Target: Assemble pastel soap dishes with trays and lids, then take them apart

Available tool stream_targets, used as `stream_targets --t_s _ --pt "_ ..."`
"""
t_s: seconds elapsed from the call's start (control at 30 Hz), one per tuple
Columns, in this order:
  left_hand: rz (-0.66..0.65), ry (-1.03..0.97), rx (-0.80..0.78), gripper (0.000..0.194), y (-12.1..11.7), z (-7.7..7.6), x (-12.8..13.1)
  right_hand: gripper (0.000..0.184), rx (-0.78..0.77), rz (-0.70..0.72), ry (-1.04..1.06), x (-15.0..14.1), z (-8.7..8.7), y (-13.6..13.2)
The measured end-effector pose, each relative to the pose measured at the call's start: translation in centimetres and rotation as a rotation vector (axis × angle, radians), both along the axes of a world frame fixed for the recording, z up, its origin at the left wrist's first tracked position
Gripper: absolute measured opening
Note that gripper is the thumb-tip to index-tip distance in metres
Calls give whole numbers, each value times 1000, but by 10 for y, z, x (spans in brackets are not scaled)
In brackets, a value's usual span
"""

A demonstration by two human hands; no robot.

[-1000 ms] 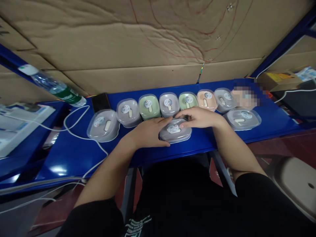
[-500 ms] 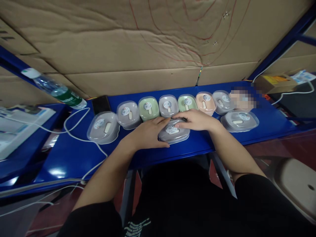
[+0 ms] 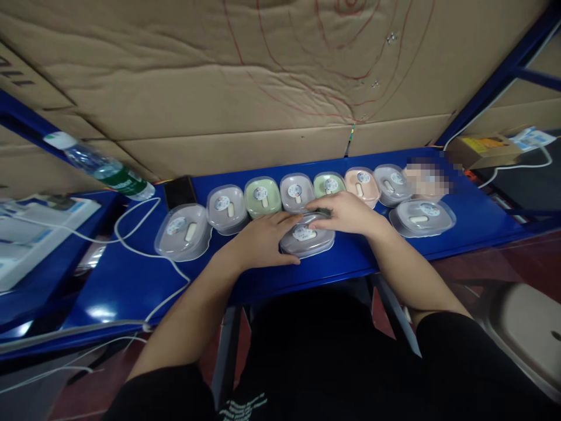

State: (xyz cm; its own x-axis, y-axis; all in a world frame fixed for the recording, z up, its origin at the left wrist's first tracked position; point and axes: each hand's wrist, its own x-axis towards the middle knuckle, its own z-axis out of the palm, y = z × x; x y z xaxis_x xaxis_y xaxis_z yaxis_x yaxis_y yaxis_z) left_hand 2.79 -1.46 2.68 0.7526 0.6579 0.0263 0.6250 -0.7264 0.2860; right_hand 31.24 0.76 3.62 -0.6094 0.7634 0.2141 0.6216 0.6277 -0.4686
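A grey-lidded plastic food container [image 3: 312, 241] with a round sticker on its lid sits on the blue table near the front edge. My left hand [image 3: 262, 242] is closed around its left side, thumb at the front and fingers at the back. From the right, my right hand [image 3: 346, 211] holds the back of the lid, its thumb lying on top. Something dark shows beneath the right fingers; I cannot tell what. Just behind stand a grey container [image 3: 297, 188], a green container [image 3: 262, 199] and another green container [image 3: 326, 180], which my right hand partly covers.
More lidded containers stand at the left [image 3: 182, 234] and right [image 3: 423, 217] of the blue table [image 3: 127, 286]. A water bottle [image 3: 103, 166], a black phone [image 3: 179, 193] and a white cable [image 3: 175, 269] lie at left. Cardboard [image 3: 197, 105] walls the back. A stool [image 3: 526, 327] stands right.
The camera view has shifted slightly. Both hands keep nearly the same hold on the grey container, and the other containers stay in their places.
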Motion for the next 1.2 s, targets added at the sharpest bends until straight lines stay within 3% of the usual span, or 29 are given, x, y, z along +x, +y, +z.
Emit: stream_targets --t_s 0.27,0.43,0.53,0.7,0.9,1.03,1.2 --pt "-24 -4 136 96 -4 3 2 39 76 -155 361 -1 5 9" --pt "-44 -116 219 90 0 9 5 36 156 -219 310 -4 19 30" --pt "75 -174 332 76 10 19 8 40 225 -186 224 -5 19 51" --pt "338 -127 439 69 34 30 7 49 231 -242 130 1 -3 68" --pt "461 -64 396 65 43 10 -5 52 146 -188 -64 9 -24 62" --pt "474 -10 327 61 38 -2 -9 50 119 -172 -123 7 -26 59" --pt "438 82 283 72 35 -7 -10 50 121 -171 -140 6 -24 57"
